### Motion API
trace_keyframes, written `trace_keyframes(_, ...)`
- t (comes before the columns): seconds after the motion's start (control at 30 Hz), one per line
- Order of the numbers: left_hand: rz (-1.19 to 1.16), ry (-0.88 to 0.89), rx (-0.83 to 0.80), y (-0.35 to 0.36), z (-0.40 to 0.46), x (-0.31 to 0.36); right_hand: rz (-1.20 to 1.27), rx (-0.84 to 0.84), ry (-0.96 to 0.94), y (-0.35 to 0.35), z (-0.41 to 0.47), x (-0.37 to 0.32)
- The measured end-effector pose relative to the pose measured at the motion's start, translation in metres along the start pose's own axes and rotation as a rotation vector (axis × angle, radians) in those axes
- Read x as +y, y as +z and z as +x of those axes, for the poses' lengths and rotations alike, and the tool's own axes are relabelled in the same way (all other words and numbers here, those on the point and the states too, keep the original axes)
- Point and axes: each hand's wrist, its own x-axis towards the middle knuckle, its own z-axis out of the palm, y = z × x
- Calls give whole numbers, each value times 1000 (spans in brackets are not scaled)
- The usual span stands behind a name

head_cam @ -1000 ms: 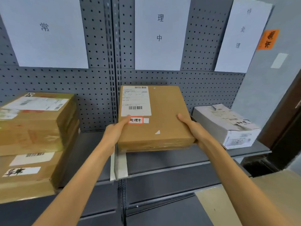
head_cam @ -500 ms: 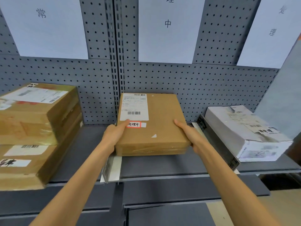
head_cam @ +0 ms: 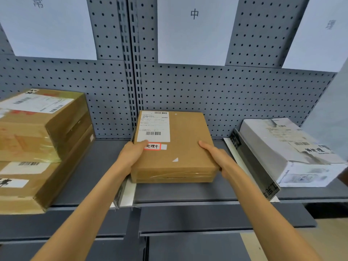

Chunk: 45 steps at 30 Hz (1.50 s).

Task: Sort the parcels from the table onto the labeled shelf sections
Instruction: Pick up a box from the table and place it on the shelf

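Observation:
A flat brown parcel (head_cam: 185, 147) with a white shipping label and a small red-edged sticker lies on the middle section of the grey shelf (head_cam: 188, 193), its far edge near the pegboard. My left hand (head_cam: 131, 153) grips its left side, thumb on top by the sticker. My right hand (head_cam: 216, 157) grips its right side, thumb on top. A white sheet with a character (head_cam: 194, 31) hangs above this section.
Two stacked brown parcels (head_cam: 41, 147) fill the left section. A white parcel (head_cam: 290, 149) lies in the right section behind a slanted divider (head_cam: 252, 164). Another divider (head_cam: 125, 193) stands by my left wrist. Paper signs (head_cam: 49, 27) hang on the pegboard.
Held in both hands, the parcel came down from above the shelf onto the middle section and slid deeper toward the pegboard. The view moved closer.

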Motion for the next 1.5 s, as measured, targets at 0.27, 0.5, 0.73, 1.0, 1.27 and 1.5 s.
trace_keyframes(0.27, 15, -68, -38, 5, 6, -2, -12, -27, 86, 0, -1, 8)
trace_keyframes(0.5, 18, -68, -31, 7, 12, -2, -37, -51, 95, -1, -1, 4)
trace_keyframes(0.73, 8, -49, -2, 9, 9, 0, -79, -58, 112, -4, -3, 1)
trace_keyframes(1.0, 276, 217, 210, 5, 5, 7, -269, 66, -137, -9, 14, -8)
trace_keyframes(1.27, 814, 505, 373, -27, -14, 27, -922, 161, -624, 19, 2, -60)
trace_keyframes(1.5, 1112, 645, 492, -86, -53, 37, -1214, 132, -1007, 74, -46, -85)
